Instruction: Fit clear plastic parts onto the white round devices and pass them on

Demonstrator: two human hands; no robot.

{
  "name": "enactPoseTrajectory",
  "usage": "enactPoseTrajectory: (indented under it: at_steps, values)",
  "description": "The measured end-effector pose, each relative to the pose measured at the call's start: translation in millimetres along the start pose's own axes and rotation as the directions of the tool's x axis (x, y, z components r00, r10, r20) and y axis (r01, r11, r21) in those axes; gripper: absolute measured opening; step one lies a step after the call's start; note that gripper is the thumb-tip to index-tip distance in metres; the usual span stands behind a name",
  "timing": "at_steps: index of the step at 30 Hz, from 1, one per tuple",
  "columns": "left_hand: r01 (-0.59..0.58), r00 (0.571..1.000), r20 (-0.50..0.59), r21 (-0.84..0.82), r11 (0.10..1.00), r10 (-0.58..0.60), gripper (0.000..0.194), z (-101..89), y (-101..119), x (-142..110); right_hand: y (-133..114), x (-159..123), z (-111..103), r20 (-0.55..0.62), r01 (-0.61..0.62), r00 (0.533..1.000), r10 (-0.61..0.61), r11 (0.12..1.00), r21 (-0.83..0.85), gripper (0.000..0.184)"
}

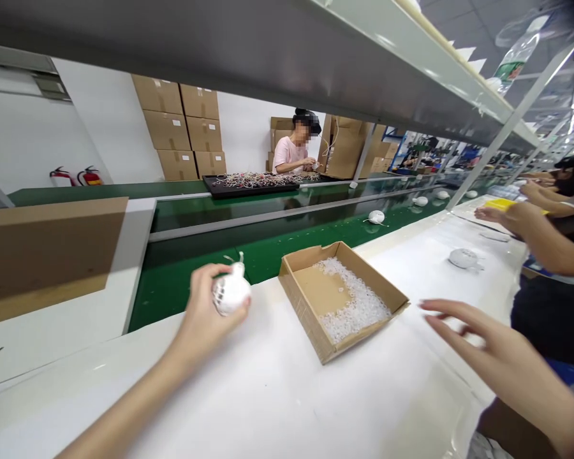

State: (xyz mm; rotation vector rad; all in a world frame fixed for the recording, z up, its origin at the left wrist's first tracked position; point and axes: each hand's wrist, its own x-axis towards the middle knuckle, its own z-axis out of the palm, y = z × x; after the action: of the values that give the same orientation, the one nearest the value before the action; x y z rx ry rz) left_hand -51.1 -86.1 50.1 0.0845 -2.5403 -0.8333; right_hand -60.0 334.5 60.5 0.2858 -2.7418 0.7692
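left hand (pixel 201 315) gripping a round white plastic device (pixel 232 292), right hand (pixel 483 344) spread open (fingers apart) beside a brown cardboard tray (pixel 306 264)

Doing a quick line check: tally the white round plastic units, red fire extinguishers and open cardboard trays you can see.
White round plastic units, one in the left hand: 6
Red fire extinguishers: 2
Open cardboard tray: 1
Total: 9
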Motion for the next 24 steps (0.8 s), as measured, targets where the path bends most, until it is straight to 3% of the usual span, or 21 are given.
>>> enactPoseTrajectory:
  at_steps: [1,2,3,5,9,12,16,19,21,24]
  values:
    - [-0.022,0.998,0.051,-0.062,0.998,0.025,0.051,9.7,8,-11,-15,20,7,0.157,0.069,0.986,-0.052,0.992,-0.102,0.033]
    - [-0.034,0.991,0.122,-0.153,0.988,0.053,0.052,17.8,15,-23,-30,39,17,0.240,0.113,0.968,-0.080,0.985,-0.129,0.031]
    - [-0.025,0.971,0.219,-0.289,0.957,0.092,0.054,24.1,20,-34,-42,57,30,0.292,0.141,0.952,-0.092,0.978,-0.152,0.028]
    - [-0.028,0.919,0.348,-0.410,0.912,0.185,0.057,30.0,25,-51,-58,84,55,0.373,0.176,0.923,-0.091,0.964,-0.200,0.022]
    - [-0.110,0.817,0.489,-0.389,0.915,0.306,0.065,22.3,32,-62,-62,100,86,0.454,0.214,0.888,-0.077,0.942,-0.260,0.023]
    - [-0.124,0.778,0.571,-0.268,0.955,0.262,0.066,10.3,37,-57,-65,97,80,0.439,0.212,0.894,-0.092,0.950,-0.231,0.020]
    - [-0.206,0.741,0.620,-0.156,0.966,0.258,0.062,0.8,44,-53,-80,70,49,0.319,0.146,0.942,-0.103,0.983,-0.114,0.017]
    - [-0.308,0.749,0.569,-0.156,0.939,0.340,0.055,2.9,45,-57,-92,21,38,0.218,0.101,0.969,-0.115,0.992,0.073,0.026]
    - [-0.328,0.767,0.539,-0.139,0.934,0.350,0.047,5.7,46,-61,-97,-18,44,0.152,0.008,0.987,-0.057,0.952,0.305,0.027]
    - [-0.312,0.743,0.546,-0.228,0.922,0.387,0.046,6.7,51,-66,-95,-68,68,0.210,-0.139,0.978,0.021,0.814,0.564,0.027]
